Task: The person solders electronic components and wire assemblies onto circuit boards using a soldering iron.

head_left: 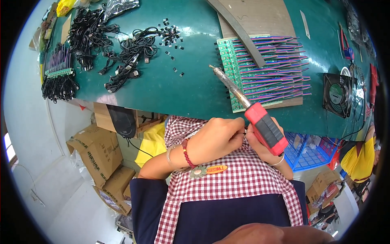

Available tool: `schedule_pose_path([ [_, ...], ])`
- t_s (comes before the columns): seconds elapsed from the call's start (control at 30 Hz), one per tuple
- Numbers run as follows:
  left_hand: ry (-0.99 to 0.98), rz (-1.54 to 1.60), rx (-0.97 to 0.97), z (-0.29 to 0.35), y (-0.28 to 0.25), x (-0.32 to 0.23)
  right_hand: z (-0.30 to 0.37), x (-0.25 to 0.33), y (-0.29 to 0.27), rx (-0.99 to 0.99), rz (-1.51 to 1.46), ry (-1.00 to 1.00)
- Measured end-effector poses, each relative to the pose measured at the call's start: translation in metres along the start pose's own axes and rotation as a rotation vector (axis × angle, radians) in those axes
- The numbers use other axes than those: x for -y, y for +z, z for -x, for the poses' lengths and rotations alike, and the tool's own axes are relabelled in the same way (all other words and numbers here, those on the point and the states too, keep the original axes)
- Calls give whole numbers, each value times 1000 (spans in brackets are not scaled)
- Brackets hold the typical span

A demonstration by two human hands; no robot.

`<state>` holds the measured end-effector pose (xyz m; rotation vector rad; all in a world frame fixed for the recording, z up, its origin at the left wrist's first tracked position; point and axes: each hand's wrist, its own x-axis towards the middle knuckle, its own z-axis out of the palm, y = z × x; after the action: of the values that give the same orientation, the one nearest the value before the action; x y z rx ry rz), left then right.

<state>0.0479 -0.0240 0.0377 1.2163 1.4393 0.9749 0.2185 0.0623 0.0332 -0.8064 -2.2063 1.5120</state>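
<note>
My right hand (pixel 260 147) grips a red and black soldering iron (pixel 266 128) in front of my checked apron. The iron's long metal barrel slants up and to the left, its tip over the green table, just left of a green circuit board panel (pixel 233 73). Close beside it, my left hand (pixel 217 138) is closed, its fingertips bent in and meeting the right hand's fingers. Whatever sits between those fingertips is hidden. Rows of thin red, blue and black wires (pixel 272 77) run rightward from the panel, and a grey metal bar (pixel 241 32) lies across it.
Bundles of black cables (pixel 132 61) and small black components (pixel 170 35) lie on the left of the table (pixel 187 93). Wired boards (pixel 59 73) sit at far left. A black fan (pixel 338 94) and pliers (pixel 346 46) are at right. Cardboard boxes (pixel 97 150) and a blue crate (pixel 306 152) stand below.
</note>
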Motion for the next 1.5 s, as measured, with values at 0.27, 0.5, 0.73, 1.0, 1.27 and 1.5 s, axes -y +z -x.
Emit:
schedule_pose_path([
  [0.27,-454,541,-64,-13,-26,44,51,-40,-24,-205,-353,158],
  [0.5,-498,527,-40,-24,-28,44,85,-51,-43,-95,-430,258],
  [0.73,-517,544,-29,-26,-30,43,96,-56,-38,-85,-464,377],
  [1.0,-499,548,-4,-27,-31,44,89,-54,-36,-70,-435,379],
  [1.27,-499,522,2,-28,-31,46,98,-58,-40,-54,-419,416],
  [1.5,-505,518,7,-28,-31,48,97,-55,-44,-11,-415,391],
])
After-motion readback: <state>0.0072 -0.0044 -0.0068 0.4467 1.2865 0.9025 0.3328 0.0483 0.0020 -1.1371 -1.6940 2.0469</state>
